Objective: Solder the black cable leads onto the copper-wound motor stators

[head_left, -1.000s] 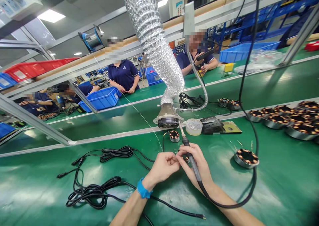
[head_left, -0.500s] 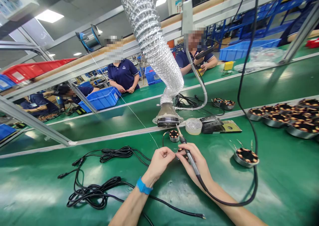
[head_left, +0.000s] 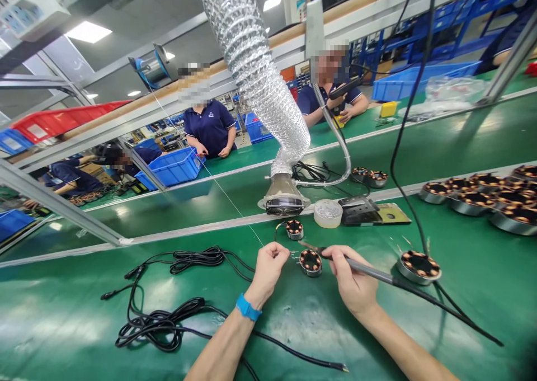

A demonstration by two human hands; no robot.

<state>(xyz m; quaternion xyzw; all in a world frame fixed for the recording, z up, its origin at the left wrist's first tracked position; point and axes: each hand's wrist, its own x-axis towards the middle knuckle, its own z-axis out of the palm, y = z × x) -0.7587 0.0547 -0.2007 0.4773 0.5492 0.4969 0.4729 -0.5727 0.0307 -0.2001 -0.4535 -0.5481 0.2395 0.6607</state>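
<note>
My left hand [head_left: 268, 268] is closed in a pinch on a thin solder wire [head_left: 235, 206], which runs down from a reel [head_left: 154, 66] overhead. Just right of those fingertips, a motor stator [head_left: 311, 270] with copper windings lies on the green bench, its thin lead ends pointing left. My right hand [head_left: 353, 283] is wrapped around a soldering iron [head_left: 371, 271]. The iron lies nearly level, its tip pointing left just above the stator, near the lead ends. Whether tip and leads touch, I cannot tell. A second stator [head_left: 295, 230] with a black cable sits behind.
A fume extractor hood [head_left: 284, 193] hangs over the bench's rear edge, beside a round clear tub [head_left: 328, 213] and a soldering stand [head_left: 359, 211]. Coiled black cables [head_left: 168, 325] lie left. More stators [head_left: 419, 267] are at right. Co-workers [head_left: 212, 126] stand across the bench.
My right hand has moved right, away from my left, and swung the soldering iron from steep to nearly level. The near stator, partly covered before, now shows fully.
</note>
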